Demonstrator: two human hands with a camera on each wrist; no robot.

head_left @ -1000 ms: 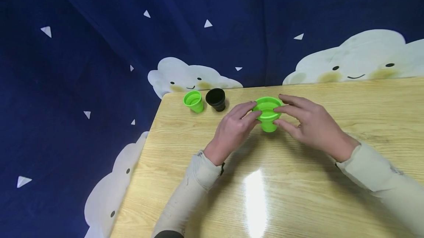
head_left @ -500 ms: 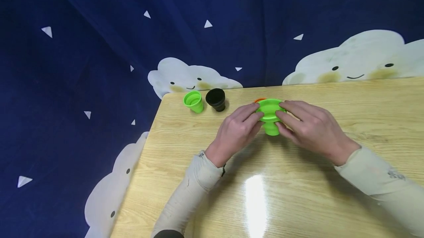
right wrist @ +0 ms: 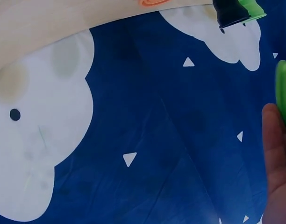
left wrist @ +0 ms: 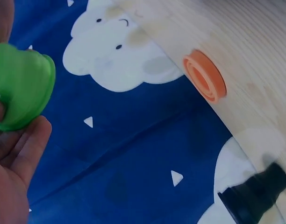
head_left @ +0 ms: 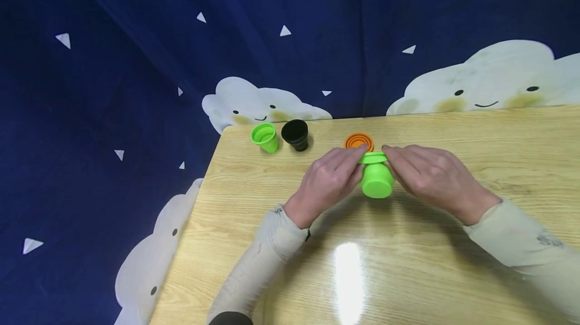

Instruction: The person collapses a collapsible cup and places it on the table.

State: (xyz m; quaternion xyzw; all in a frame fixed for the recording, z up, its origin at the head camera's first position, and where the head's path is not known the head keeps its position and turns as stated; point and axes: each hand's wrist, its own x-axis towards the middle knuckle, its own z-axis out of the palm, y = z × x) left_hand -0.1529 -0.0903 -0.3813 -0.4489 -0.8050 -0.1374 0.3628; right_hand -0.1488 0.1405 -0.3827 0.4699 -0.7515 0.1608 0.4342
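Observation:
Between both hands is a light-green collapsible cup [head_left: 377, 181], tipped so its base faces the head camera and its rim points toward the curtain. My left hand [head_left: 327, 176] pinches the rim from the left, thumb below and fingers above. From the other side my right hand [head_left: 430, 176] grips the same rim. In the left wrist view the green cup [left wrist: 24, 86] shows at the left edge with fingers against it; only a sliver of the cup [right wrist: 284, 91] appears in the right wrist view. Just beyond the hands lies a flattened orange collapsible cup [head_left: 359, 141].
Another green cup [head_left: 265, 137] and a black cup [head_left: 295, 135] stand upright near the table's far left corner. A dark blue curtain [head_left: 254, 33] with clouds hangs behind the wooden table [head_left: 235, 189].
The green cup has tilted from mouth-up to base toward the camera, and both hands have come slightly nearer with it. The orange cup behind it has come into sight.

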